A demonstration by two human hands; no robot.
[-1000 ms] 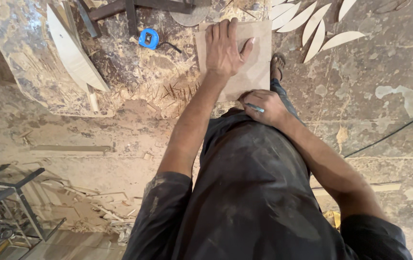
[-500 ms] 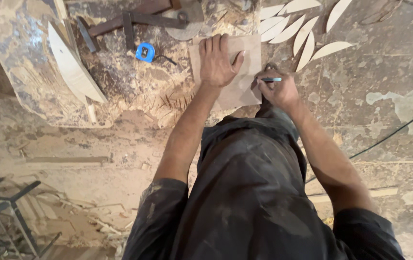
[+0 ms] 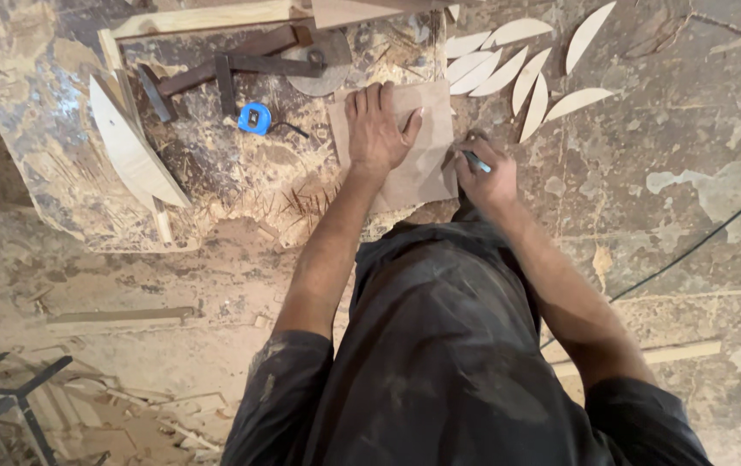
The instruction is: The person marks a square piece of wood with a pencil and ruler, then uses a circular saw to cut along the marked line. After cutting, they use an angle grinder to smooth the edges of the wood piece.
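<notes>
Nearest the camera is the person's dark, dusty garment [image 3: 448, 362], with both bare forearms reaching away from it toward the far side. To the near left, metal bars [image 3: 8, 406] lie among wood scraps on the sawdust-covered floor [image 3: 129, 285]. To the right, a thin dark cable [image 3: 698, 246] runs diagonally across the stained floor. Farther out, the right hand [image 3: 484, 177] has its fingers closed in a pinch around a pen [image 3: 476, 161], whose tip meets the right edge of a flat brown board [image 3: 426, 168]. The left hand [image 3: 379, 129] lies palm-down on the middle of this board, fingers extended and close together, thumb spread out to the right. The board rests flat on the floor, at the right edge of a chipped work panel [image 3: 215, 173]. Left of the board on that panel sit a blue tape measure [image 3: 255, 118] and, nearer the left edge, a pale pointed wood piece [image 3: 133, 151]. Beyond the tape measure lies a dark clamp [image 3: 232, 65]. At far right, a group of pale leaf-shaped cutouts [image 3: 517, 73] lies spread on the floor.
</notes>
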